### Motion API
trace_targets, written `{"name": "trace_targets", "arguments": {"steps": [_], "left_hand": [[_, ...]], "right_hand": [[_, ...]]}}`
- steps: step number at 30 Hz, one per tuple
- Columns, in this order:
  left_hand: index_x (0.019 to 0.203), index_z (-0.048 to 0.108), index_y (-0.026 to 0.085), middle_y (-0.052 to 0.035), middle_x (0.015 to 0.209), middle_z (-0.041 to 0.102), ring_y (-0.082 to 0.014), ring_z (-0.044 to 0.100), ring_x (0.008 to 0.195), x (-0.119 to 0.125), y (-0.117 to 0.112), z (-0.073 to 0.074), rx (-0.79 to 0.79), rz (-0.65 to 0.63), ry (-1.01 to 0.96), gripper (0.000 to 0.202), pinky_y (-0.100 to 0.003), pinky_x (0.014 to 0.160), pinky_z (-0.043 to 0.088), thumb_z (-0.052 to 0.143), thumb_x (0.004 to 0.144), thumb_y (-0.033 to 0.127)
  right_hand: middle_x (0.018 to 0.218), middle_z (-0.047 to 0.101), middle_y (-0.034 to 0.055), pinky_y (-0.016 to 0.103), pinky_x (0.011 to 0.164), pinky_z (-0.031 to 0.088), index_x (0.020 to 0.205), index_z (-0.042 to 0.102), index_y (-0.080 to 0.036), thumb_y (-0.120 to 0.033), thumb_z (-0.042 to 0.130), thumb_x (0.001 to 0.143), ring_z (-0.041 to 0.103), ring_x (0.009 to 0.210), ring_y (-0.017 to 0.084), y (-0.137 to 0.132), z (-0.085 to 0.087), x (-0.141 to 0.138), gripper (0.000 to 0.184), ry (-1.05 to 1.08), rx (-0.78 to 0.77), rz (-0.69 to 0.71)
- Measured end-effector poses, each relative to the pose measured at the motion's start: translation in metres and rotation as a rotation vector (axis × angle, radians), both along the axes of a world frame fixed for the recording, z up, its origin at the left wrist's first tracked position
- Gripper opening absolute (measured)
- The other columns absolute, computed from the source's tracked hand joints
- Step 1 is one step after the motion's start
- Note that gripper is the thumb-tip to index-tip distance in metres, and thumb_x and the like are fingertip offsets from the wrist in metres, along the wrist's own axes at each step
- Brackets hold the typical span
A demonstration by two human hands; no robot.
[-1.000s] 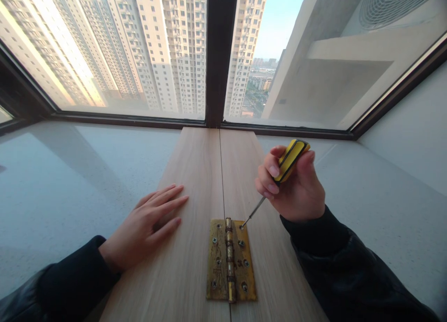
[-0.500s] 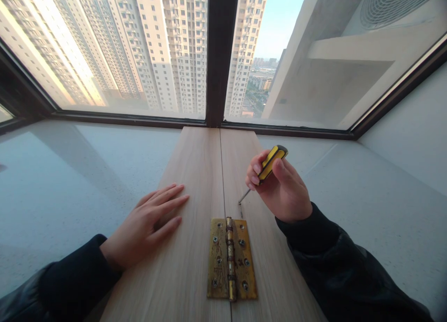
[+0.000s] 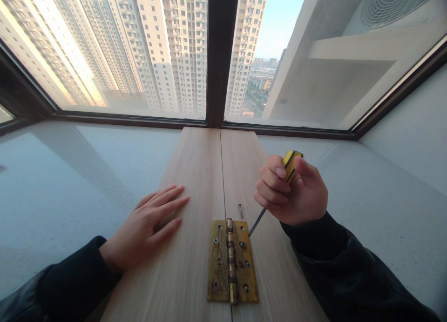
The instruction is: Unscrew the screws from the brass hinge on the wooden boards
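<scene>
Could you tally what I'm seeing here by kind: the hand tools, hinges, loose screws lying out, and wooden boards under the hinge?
Screwdriver: 1
Brass-coloured hinge: 1
Loose screw: 1
Wooden boards: 2
Total: 5

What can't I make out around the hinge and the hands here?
All in the head view:
Lower handle of the screwdriver: hidden by the right hand.
Its tip: too small to tell whether it touches the hinge.
Loose screw: too small to read its head's slot.
Palm of the left hand: hidden by its back.
Wooden boards: near ends cut off by the bottom edge.
</scene>
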State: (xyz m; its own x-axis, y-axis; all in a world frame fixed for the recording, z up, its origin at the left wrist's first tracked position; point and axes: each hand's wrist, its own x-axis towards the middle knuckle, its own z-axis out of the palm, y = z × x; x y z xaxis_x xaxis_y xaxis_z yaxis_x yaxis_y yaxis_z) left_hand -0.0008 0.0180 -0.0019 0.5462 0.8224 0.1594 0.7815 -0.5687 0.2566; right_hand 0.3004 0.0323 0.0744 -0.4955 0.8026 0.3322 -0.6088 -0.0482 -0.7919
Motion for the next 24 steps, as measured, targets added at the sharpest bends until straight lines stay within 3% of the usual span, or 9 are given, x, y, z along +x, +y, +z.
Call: {"name": "trace_targets", "arguments": {"steps": [6,21,24], "left_hand": [[0.140,0.039,0.033,0.0013,0.151,0.029,-0.0237,0.028,0.139,0.0010,-0.0014,0.0020,-0.019,-0.004,0.019,0.047,-0.047,0.111,0.030,0.039,0.094,0.043],[0.138,0.040,0.034,0.0034,0.151,0.031,-0.0213,0.027,0.139,0.0035,-0.0020,0.0013,0.003,0.025,0.004,0.045,-0.045,0.111,0.030,0.037,0.095,0.044],[0.139,0.040,0.034,0.0033,0.151,0.030,-0.0215,0.027,0.139,0.0032,-0.0022,0.0022,0.000,0.024,0.007,0.045,-0.046,0.111,0.030,0.037,0.095,0.044]], "right_hand": [[0.054,0.026,-0.0073,0.019,0.040,0.024,0.069,0.036,-0.020,-0.046,0.049,0.090,0.021,0.039,0.007,-0.0059,-0.0020,-0.0041,0.036,0.018,0.084,0.217],[0.049,0.025,-0.0068,0.021,0.039,0.023,0.066,0.032,-0.020,-0.042,0.044,0.084,0.022,0.038,0.008,-0.0068,-0.0042,-0.0089,0.031,0.005,0.217,0.253],[0.047,0.023,-0.0074,0.021,0.039,0.024,0.064,0.030,-0.020,-0.052,0.042,0.085,0.021,0.036,0.008,-0.0060,-0.0025,-0.0091,0.040,-0.056,0.270,0.230]]}}
